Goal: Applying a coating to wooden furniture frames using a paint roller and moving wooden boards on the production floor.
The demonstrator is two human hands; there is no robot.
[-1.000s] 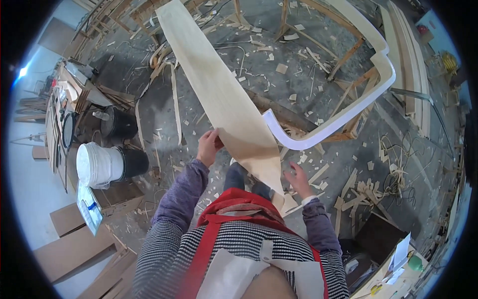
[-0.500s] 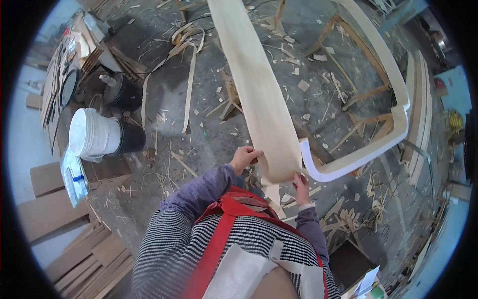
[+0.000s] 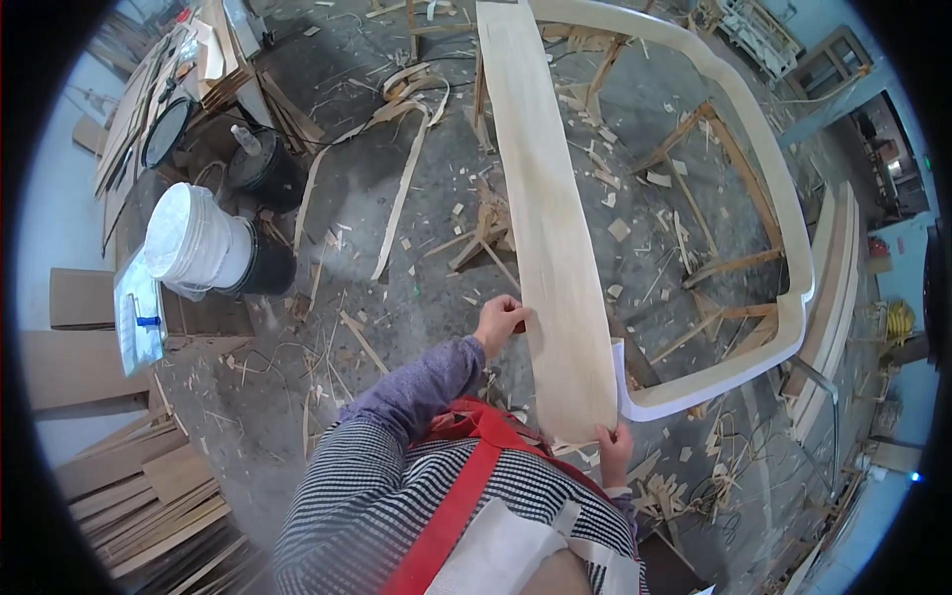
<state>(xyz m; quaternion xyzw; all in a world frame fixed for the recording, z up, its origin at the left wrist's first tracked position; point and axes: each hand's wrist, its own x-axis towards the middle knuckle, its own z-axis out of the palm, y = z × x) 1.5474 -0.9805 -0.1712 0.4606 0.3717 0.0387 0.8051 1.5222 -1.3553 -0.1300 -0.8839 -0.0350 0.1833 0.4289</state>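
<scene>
A long, pale strip of wood veneer [image 3: 555, 228] stretches from near my body to the far edge of the view. My left hand [image 3: 503, 325] pinches its left edge, thumb and fingers closed. At the near end, my right hand [image 3: 615, 451] grips the right corner between thumb and fingers. To the right of the strip stands a large curved wooden frame [image 3: 783, 178], its near corner faced in white. The strip's near end lies close beside the frame's white end, and whether they touch I cannot tell.
Wood scraps and shavings litter the grey floor [image 3: 387, 317]. At left stand a white bucket [image 3: 198, 238] and dark buckets [image 3: 268, 178]. Boards are stacked at lower left [image 3: 149, 496], and long planks [image 3: 828, 307] lean at right. Wooden legs [image 3: 694, 268] prop the frame.
The near end of the veneer strip has flattened out from its curl and sits lower in view. Both hands still hold it; the view has shifted so more of the far frame shows.
</scene>
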